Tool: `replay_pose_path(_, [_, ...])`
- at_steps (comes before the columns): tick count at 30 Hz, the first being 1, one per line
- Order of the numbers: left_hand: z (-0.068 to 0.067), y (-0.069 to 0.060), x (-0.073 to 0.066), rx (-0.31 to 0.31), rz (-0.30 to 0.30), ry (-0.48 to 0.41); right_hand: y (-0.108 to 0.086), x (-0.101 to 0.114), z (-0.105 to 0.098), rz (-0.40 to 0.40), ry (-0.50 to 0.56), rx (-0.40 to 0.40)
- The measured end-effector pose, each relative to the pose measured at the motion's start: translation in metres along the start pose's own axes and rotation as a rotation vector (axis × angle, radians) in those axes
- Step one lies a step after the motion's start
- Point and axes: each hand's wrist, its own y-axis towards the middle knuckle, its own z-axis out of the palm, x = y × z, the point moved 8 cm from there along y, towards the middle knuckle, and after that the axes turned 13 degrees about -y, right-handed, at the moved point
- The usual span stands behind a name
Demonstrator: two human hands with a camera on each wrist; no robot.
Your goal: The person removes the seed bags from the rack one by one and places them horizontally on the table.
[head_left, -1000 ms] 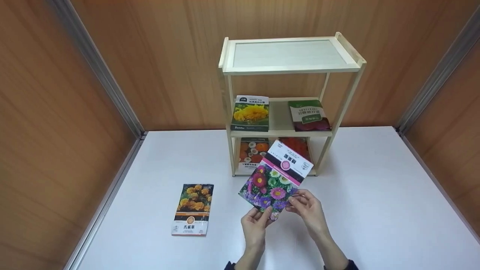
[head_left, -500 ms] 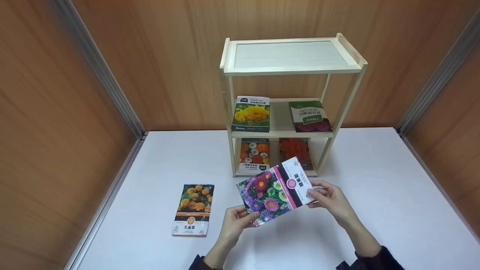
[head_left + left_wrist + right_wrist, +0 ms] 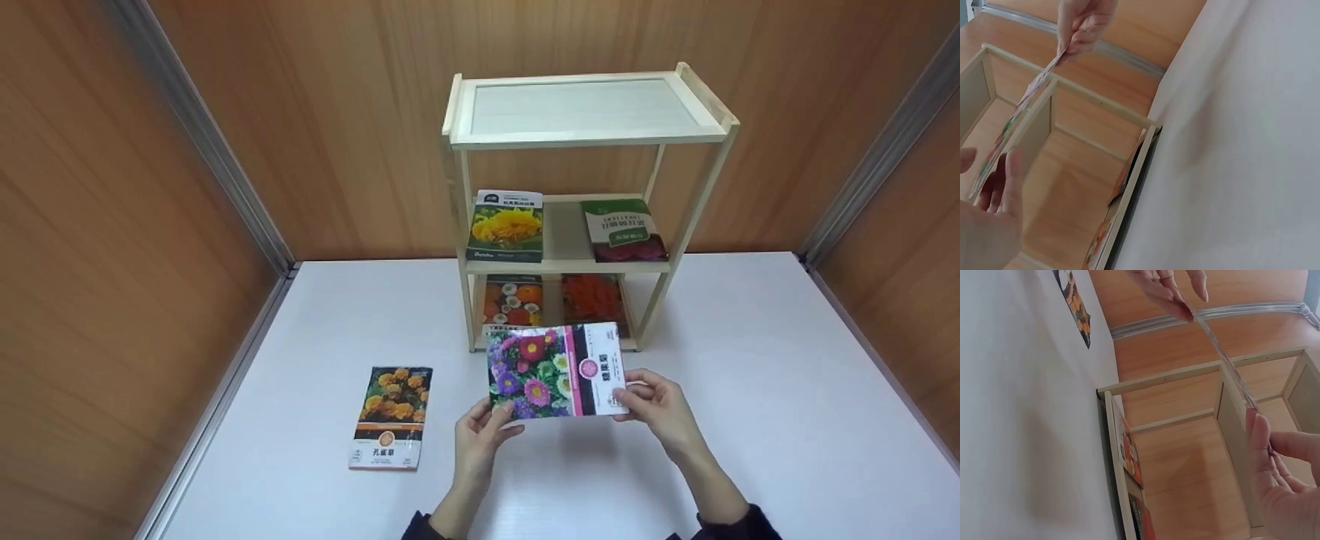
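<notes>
Between both hands a seed packet with pink and purple daisies is held sideways above the table, its white label end to the right. My left hand pinches its lower left corner. The label end is pinched by my right hand. Both wrist views show the packet edge-on, as a thin strip running from one hand to the other. On the table to the left lies an orange marigold seed packet, apart from both hands.
Behind the hands stands a pale wooden shelf. Its middle tier bears a yellow-flower packet and a green-topped packet. Lower down lie an orange-and-white flower packet and a red-flower packet. Wooden panels wall the white table.
The daisy packet has turned from a tilted, label-up position to lying sideways, label right. My right hand has shifted from its flower end to its label end. The marigold packet stays put.
</notes>
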Motion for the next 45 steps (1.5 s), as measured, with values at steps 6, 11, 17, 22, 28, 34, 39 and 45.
replay_pose_path(6, [0.019,0.004,0.035,-0.052,0.127,-0.163,-0.004,-0.011,0.015,0.091,0.078,-0.152])
replay_pose_path(11, [0.039,0.002,0.046,-0.035,0.218,-0.149,-0.009,-0.014,0.034,0.104,0.137,-0.204])
replay_pose_path(17, [0.036,0.007,0.056,-0.035,0.381,-0.139,-0.017,-0.017,0.051,0.084,0.188,-0.205])
replay_pose_path(22, [0.030,0.004,0.047,-0.022,0.420,-0.077,-0.020,-0.018,0.056,0.089,0.185,-0.183])
replay_pose_path(28, [0.036,-0.004,0.018,-0.009,0.302,-0.005,-0.019,-0.015,0.056,0.078,0.119,-0.087])
replay_pose_path(34, [0.032,0.000,0.001,0.067,0.096,0.141,-0.009,-0.008,0.040,0.063,0.033,-0.009])
replay_pose_path(39, [0.027,0.005,-0.006,0.214,-0.011,0.253,-0.002,-0.003,0.021,0.053,-0.039,0.021])
replay_pose_path(45, [0.023,0.004,-0.014,0.340,-0.085,0.325,-0.002,0.003,0.016,-0.009,-0.067,0.109])
